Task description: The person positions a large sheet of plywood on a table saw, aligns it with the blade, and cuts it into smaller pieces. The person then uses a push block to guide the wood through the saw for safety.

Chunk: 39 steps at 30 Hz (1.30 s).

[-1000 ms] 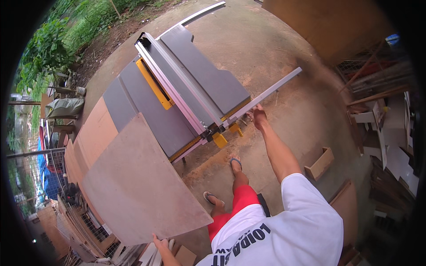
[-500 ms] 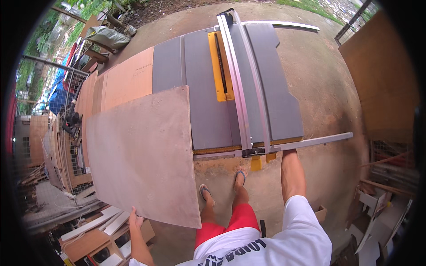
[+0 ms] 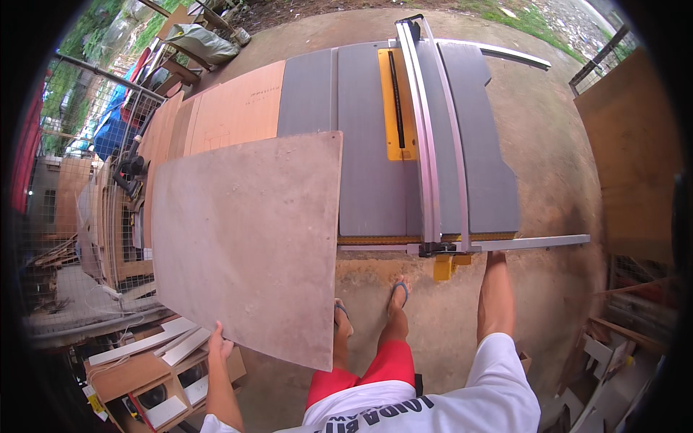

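Note:
A large pale brown wooden sheet [image 3: 245, 245] lies partly over the left side of a table saw [image 3: 368, 195], its near part jutting past the saw's front edge toward me. My left hand [image 3: 221, 342] grips the sheet's near edge at its left part, thumb upward and fingers below, partly hidden. The saw has a grey top, a yellow insert [image 3: 406, 144] with a dark blade slot, and a long silver rip fence [image 3: 427, 159] to the right of it. My right arm reaches to the silver front rail [image 3: 548, 241], under which my right hand is hidden.
Pinkish boards [image 3: 234, 108] extend left of the saw top. A black power tool [image 3: 130, 169] sits by the wire fence at left. Wood offcuts and boxes [image 3: 162, 375] lie at lower left. A big brown panel [image 3: 635, 159] stands at right, with more scraps below.
The view has shifted, so the saw and sheet appear farther right. The sheet looks nearly unmoved against the saw. My left hand keeps its grip, and my right arm still reaches to the front rail.

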### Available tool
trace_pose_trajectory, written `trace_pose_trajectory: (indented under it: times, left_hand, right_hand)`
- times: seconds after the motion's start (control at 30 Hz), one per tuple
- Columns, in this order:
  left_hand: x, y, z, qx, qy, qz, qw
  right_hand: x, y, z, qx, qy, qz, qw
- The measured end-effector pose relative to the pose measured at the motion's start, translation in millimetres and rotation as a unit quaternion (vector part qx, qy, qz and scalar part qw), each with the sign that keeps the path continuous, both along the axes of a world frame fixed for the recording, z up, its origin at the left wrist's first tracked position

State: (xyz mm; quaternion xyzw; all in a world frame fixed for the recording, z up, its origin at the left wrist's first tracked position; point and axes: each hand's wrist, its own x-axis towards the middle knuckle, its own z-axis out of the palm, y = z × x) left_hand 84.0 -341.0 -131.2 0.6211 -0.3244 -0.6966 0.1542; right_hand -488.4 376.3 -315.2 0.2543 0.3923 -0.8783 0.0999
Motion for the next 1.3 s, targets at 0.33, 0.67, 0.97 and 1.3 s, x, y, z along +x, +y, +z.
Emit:
trace_pose_trajectory:
  times: [0.33, 0.67, 0.97, 1.3]
  left_hand:
    - [11.0, -7.0, -18.9, 0.025, -0.017, 0.003, 1.000]
    - [12.2, -18.5, -38.5, 0.020, 0.009, 0.018, 1.000]
    - [5.7, -17.2, -34.6, 0.035, -0.003, 0.007, 0.999]
    - [-25.2, -17.3, -32.1, 0.044, -0.008, -0.040, 0.998]
  right_hand:
    - [211.3, -117.9, 126.9, 0.226, 0.066, 0.005, 0.972]
    - [205.7, -197.1, 184.7, 0.593, 0.090, -0.066, 0.798]
    - [226.9, -164.2, 134.6, 0.496, 0.113, -0.067, 0.859]
    - [171.2, -121.3, 98.1, 0.639, 0.045, -0.134, 0.756]
